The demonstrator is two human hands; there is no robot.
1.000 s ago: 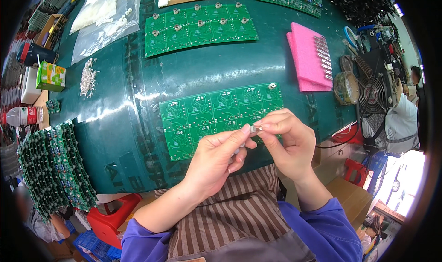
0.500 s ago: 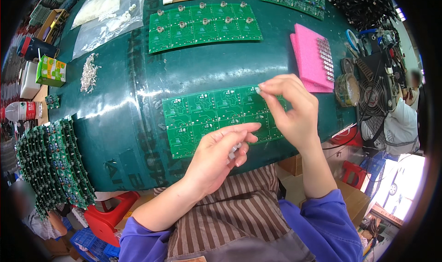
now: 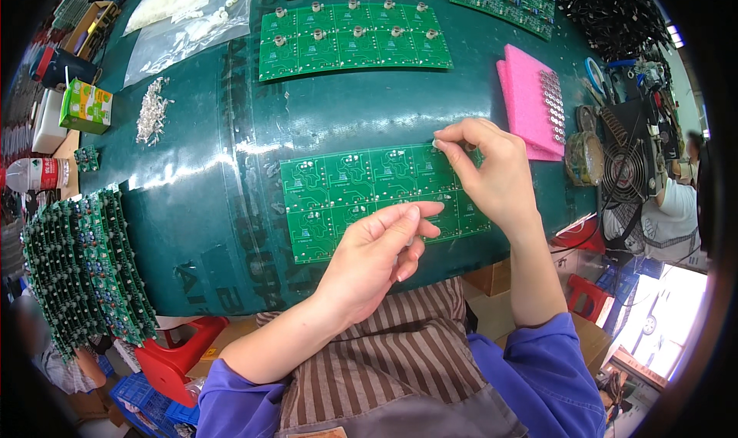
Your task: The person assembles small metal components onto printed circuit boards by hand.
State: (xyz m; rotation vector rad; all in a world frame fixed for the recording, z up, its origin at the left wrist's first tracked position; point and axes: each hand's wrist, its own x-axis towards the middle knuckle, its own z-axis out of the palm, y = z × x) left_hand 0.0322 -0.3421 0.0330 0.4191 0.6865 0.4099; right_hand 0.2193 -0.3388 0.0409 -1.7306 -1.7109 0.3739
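One green board (image 3: 357,188), beneath right grip (image 3: 496,173)

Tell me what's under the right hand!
Under the right hand is the right end of the nearer green printed circuit board. Some green shows around the hand. The board's top right corner is covered, so I can't see what sits there.

Our right hand (image 3: 500,176) covers part of the near green board (image 3: 384,186). We can't tell what's at its fingertips (image 3: 444,135), too small.
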